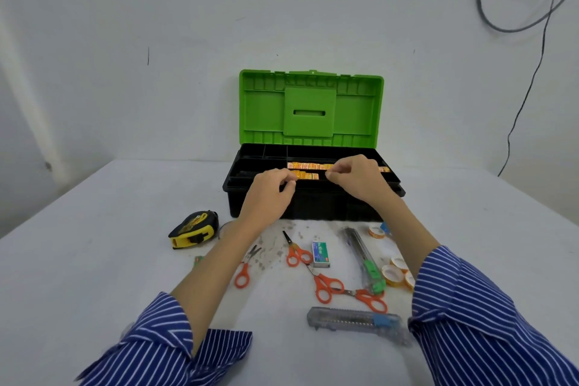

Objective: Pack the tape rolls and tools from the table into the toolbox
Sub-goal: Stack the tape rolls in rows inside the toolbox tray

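A black toolbox with an upright green lid stands open at the table's middle. Two rows of orange-yellow tape rolls lie in its tray: a back row and a front row. My left hand pinches the front row's left end. My right hand pinches its right end. Both hands hover over the tray's front edge. On the table in front lie a yellow-black tape measure, three orange scissors, a green utility knife, a blue utility knife and loose tape rolls.
A small green-white staples box lies between the scissors. Another tape roll sits by the toolbox's front right. The white wall stands right behind the toolbox, with black cables hanging at the right. The table's left part is bare white surface.
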